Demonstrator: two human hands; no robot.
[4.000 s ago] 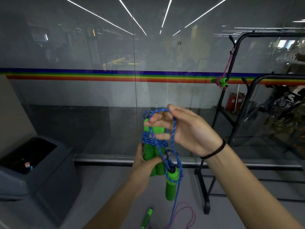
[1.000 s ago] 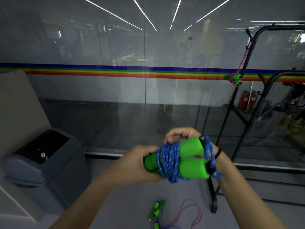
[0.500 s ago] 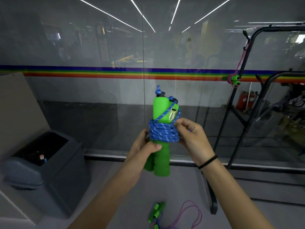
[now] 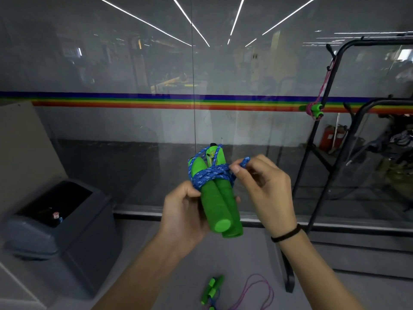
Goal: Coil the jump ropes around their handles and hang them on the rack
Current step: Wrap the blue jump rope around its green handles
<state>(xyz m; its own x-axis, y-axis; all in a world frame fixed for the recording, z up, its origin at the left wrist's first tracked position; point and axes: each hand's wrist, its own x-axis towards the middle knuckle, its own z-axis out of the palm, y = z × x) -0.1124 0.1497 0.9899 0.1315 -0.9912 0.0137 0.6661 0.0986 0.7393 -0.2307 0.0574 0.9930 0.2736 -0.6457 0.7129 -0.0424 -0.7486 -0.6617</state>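
Blue braided jump rope [image 4: 211,174] on green foam handles [image 4: 220,204] — coiled | left hand [image 4: 185,214] grips handles | right hand [image 4: 267,190] pinches loop | next — secure loop, hang on black rack [image 4: 321,121].

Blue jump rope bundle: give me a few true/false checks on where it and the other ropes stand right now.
1. The left hand grips the green handles. True.
2. The blue rope hangs fully uncoiled. False: it is wrapped around the handles, and the right hand pinches a loop.
3. A pink rope bundle hangs on the black rack. True.
4. The floor holds no ropes. False: the floor rope lies loose below the hands.
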